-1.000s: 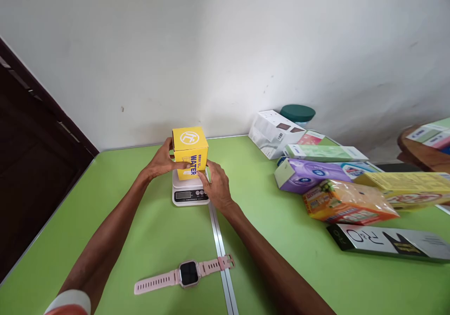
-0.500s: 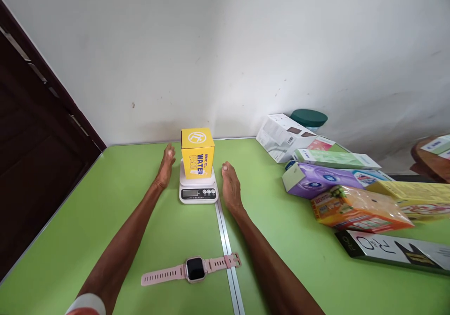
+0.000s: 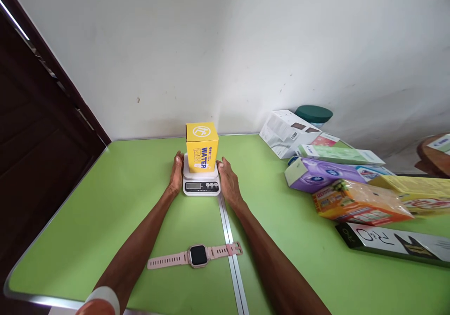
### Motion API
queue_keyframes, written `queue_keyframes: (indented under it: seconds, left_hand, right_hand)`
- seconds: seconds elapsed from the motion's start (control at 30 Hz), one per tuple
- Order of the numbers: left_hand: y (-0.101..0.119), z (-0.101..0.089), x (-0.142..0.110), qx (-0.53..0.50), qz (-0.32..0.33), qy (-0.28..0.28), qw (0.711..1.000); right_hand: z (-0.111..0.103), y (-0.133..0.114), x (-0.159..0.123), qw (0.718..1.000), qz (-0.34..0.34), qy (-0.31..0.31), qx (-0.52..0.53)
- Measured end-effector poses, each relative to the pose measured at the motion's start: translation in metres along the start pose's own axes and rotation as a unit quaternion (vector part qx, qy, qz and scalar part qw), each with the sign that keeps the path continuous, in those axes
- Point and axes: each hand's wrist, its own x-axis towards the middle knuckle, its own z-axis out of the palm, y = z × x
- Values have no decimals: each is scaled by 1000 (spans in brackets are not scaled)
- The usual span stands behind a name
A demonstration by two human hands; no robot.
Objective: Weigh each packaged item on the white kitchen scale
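A yellow box with "WATER" printed on its front stands upright on a white kitchen scale. My left hand lies along the scale's left side, and my right hand along its right side. Both hands appear to touch the scale and hold it between them; the fingertips are partly hidden. Closer to me lies a pink-strapped smartwatch, stretched out flat with a dark screen.
Several packages lie on the right of the green table: a white box, a purple pack, an orange pack, a yellow pack and a long black-and-white box. A green-lidded container is behind them. A wall rises at the back.
Both hands have moved inward from either side, up against the scale. The box still stands on the scale. The view has shifted slightly.
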Motion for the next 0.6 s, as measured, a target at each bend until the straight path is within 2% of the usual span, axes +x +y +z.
queue_keyframes:
  seconds: [0.2,0.6]
  left_hand:
    - [2,1,-1,9,-3,5,1000]
    - [5,-6,-1,92,13,-34,995]
  right_hand:
    - [0,0,-1,1000,1,14,-9]
    - [0,6,0,1000,-5,26,13]
